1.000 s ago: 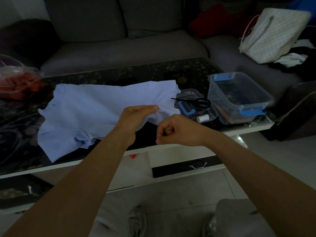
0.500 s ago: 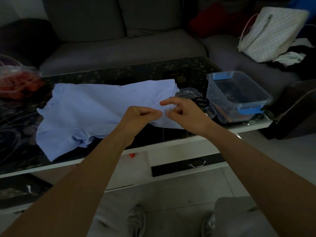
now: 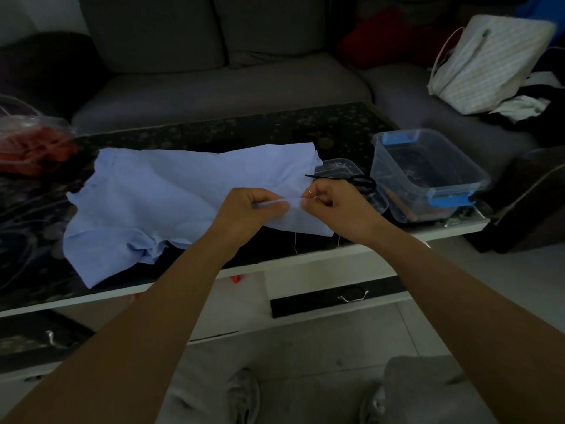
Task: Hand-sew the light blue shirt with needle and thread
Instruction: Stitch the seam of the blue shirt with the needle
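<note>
The light blue shirt (image 3: 159, 197) lies spread on the dark glass coffee table (image 3: 214, 130). My left hand (image 3: 247, 209) pinches a raised fold of its right part. Touching that fold from the right, my right hand (image 3: 336, 203) has its fingers curled and pinches a thin needle (image 3: 310, 192) at the cloth. Pale thread (image 3: 295, 244) hangs below the shirt's edge toward the table's front.
Black scissors (image 3: 357, 180) lie on a clear lid just behind my right hand. A clear plastic box (image 3: 428, 175) with blue clips stands at the table's right end. A bag with red contents (image 3: 30, 145) sits far left. A grey sofa runs behind.
My right hand rose from below the shirt's edge to the fold, opened briefly half a second ago, and now has its fingers closed on the needle. My left hand keeps its pinch.
</note>
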Demonstrator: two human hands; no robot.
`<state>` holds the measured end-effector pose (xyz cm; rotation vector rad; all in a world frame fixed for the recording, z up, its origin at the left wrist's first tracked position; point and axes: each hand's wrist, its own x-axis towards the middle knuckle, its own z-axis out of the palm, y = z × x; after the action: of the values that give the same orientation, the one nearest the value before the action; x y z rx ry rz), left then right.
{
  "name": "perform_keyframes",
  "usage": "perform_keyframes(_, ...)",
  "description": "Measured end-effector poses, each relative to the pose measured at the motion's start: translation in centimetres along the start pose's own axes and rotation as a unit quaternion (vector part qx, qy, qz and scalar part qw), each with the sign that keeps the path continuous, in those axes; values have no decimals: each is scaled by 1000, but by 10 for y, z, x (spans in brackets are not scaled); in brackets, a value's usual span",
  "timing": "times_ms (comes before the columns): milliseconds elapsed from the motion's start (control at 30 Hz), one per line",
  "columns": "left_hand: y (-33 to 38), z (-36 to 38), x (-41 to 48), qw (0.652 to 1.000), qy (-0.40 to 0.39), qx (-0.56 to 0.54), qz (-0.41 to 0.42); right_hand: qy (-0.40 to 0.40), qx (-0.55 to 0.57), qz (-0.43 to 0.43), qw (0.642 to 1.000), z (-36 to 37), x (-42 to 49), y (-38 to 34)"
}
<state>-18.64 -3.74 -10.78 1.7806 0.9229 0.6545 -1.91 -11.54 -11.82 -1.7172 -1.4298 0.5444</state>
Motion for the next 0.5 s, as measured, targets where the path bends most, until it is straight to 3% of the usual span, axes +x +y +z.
perform_keyframes(267,-3,0,1,1000,6,16,10,-7,80,19,997,-3,-6,-8)
perform_keyframes(500,-2,1,0,1000,5,-7,7,-40,81,-24,996,-6,-9,-5)
